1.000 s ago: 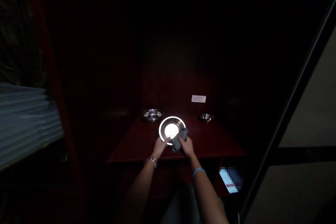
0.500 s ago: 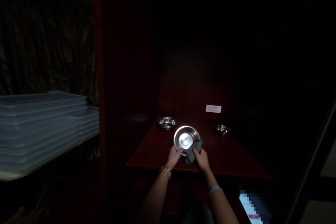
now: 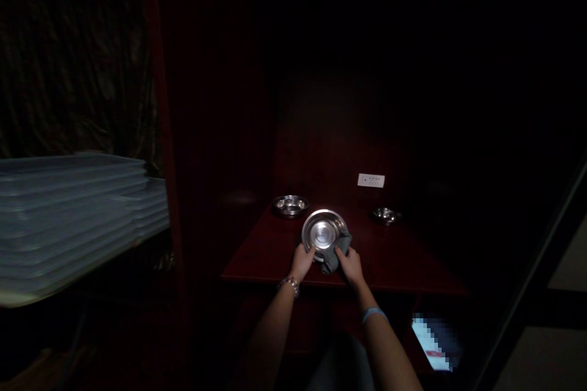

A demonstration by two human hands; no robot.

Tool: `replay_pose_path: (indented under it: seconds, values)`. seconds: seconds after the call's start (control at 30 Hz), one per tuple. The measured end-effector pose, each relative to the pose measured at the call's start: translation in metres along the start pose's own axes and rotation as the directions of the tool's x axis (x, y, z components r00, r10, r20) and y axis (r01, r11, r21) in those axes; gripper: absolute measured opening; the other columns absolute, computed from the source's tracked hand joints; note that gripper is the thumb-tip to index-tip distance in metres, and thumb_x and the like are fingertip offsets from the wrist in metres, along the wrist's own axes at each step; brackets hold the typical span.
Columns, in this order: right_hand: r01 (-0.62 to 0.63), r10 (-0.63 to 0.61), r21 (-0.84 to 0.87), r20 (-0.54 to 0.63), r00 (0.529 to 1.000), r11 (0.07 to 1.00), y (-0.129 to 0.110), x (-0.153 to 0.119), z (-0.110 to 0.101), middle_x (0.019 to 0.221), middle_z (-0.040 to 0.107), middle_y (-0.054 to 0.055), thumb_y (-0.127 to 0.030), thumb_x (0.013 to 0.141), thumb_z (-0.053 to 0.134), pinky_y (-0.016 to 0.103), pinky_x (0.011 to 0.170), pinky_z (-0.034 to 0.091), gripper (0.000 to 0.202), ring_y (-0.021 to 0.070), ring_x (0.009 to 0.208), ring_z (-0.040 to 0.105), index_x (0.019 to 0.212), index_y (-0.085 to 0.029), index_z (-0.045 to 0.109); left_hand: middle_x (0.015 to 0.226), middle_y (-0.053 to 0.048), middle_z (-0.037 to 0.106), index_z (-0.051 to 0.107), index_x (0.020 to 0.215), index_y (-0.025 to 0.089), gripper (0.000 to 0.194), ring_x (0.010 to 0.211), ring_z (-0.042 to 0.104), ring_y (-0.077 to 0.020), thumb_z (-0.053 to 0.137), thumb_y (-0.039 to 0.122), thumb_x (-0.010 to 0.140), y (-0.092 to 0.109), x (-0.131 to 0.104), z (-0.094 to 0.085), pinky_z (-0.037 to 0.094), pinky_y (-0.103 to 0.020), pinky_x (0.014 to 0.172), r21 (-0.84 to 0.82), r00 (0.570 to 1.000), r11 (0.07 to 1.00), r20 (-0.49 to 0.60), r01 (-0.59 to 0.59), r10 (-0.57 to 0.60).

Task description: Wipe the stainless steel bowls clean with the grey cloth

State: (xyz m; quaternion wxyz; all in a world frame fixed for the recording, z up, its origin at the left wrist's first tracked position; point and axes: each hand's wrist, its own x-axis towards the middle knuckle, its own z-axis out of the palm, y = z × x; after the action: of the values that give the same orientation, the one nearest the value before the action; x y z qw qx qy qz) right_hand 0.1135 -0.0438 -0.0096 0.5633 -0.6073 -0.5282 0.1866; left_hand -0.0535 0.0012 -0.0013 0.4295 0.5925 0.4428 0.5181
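Both grips closed | left hand (image 3: 302,261) pinches the rim of a metal bowl (image 3: 322,231), lower centre of frame | right hand (image 3: 352,265) presses a cloth (image 3: 331,258) to it | I read wiping as the step; next calls for working the cloth round

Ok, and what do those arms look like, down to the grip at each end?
They are a person's bare forearms, with no sleeves or cables in view. The left grip and right grip are ungloved human hands. A beaded-looking bracelet circles the left wrist; a light-blue band sits around the right forearm, near the wrist. Dim light hides finer markings.
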Motion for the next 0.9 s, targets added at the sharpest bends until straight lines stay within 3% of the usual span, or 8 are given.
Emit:
replay_pose_path:
  seconds: [0.2,0.4,0.6,0.9]
  values:
    - [-0.007,0.007,-0.004,-0.022,1.0,1.0,-0.004,-0.001,-0.001,0.088,0.077,0.016,-0.056,0.079,0.055,0.033,0.077,0.053,0.051,0.0273,0.083,0.071,0.089,-0.01,0.074,0.077,-0.006,0.07,0.066,0.086,0.012,0.016,0.063,0.064,-0.015,0.059,0.026,0.087,-0.002,0.003,0.0,0.05,-0.022,0.054,0.023,1.0,1.0,-0.029,0.006,-0.005]
    - [-0.023,0.023,0.01,-0.019,1.0,1.0,-0.01,-0.002,-0.003,0.092,0.077,0.016,-0.055,0.08,0.055,0.032,0.078,0.052,0.05,0.0278,0.086,0.072,0.09,-0.01,0.075,0.085,-0.011,0.074,0.069,0.094,0.01,0.03,0.068,0.067,-0.0194,0.06,0.038,0.087,0.0,0.002,-0.001,0.053,-0.026,0.054,0.019,1.0,1.0,0.025,-0.012,0.011]
    - [-0.027,0.027,0.006,-0.032,0.999,1.0,-0.016,-0.004,-0.004,0.09,0.077,0.015,-0.052,0.08,0.056,0.03,0.075,0.052,0.047,0.0268,0.086,0.071,0.088,-0.01,0.075,0.08,-0.01,0.073,0.067,0.086,0.01,0.02,0.067,0.066,-0.0181,0.063,0.029,0.083,0.0,0.001,-0.001,0.052,-0.024,0.056,0.006,1.0,1.0,-0.006,-0.002,0.003]
    - [-0.01,0.01,-0.005,-0.032,0.999,1.0,-0.011,-0.003,-0.002,0.085,0.076,0.014,-0.051,0.081,0.054,0.029,0.074,0.051,0.047,0.0239,0.08,0.069,0.086,-0.01,0.074,0.073,-0.006,0.07,0.066,0.082,0.015,0.015,0.064,0.065,-0.0177,0.064,0.03,0.082,0.0,0.003,-0.002,0.051,-0.025,0.055,0.03,1.0,0.999,0.001,-0.016,0.016]
